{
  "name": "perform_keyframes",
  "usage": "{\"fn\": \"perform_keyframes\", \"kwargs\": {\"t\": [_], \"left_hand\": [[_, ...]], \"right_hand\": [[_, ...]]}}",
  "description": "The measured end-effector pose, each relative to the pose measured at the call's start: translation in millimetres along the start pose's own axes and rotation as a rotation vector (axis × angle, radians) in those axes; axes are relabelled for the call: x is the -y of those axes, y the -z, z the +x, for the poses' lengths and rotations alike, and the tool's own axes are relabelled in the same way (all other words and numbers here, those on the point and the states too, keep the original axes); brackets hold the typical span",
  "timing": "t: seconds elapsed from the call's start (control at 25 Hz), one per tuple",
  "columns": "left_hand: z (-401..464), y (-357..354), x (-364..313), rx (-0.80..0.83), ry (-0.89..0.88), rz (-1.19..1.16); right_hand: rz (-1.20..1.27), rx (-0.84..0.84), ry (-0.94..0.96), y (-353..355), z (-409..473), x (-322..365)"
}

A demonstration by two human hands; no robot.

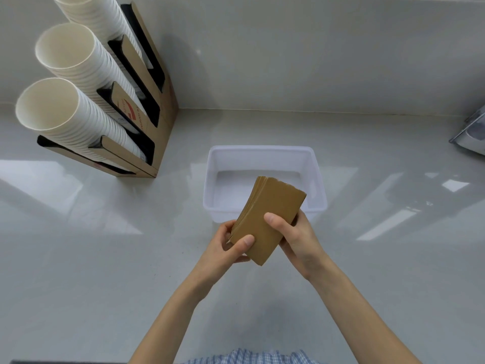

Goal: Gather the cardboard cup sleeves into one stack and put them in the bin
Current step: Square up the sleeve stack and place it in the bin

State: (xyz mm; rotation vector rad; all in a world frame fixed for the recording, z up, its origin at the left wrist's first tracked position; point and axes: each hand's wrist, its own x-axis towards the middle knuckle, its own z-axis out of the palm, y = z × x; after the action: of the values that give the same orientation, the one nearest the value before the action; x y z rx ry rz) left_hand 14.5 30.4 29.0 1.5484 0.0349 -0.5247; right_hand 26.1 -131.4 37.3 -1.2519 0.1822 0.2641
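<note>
A stack of flat brown cardboard cup sleeves point(273, 206) is held in the air, tilted, over the near edge of a white plastic bin point(262, 152). My left hand point(231, 245) grips the stack's lower left corner with the thumb on top. My right hand point(294, 232) holds its right side, thumb pressed on the top sleeve. The bin's inside looks bare where it shows; the stack hides its near part.
A cardboard dispenser point(157, 101) with three slanted stacks of white paper cups point(65, 106) stands at the back left. A metal object point(469, 132) pokes in at the right edge. The grey counter point(105, 258) meets a wall behind the bin.
</note>
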Motion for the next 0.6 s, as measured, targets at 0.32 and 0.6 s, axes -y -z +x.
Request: {"fn": "perform_keyframes", "kwargs": {"t": [0.32, 0.6], "left_hand": [[21.1, 38.9, -28.1, -0.117, -0.082, 0.167], [63.1, 66.2, -40.8, -0.511, -0.101, 0.327]], "right_hand": [[0.029, -0.005, -0.022, 7.0, 33.7, 34.0], [-0.016, -0.097, -0.079, 9.0, 80.5, 49.3]]}}
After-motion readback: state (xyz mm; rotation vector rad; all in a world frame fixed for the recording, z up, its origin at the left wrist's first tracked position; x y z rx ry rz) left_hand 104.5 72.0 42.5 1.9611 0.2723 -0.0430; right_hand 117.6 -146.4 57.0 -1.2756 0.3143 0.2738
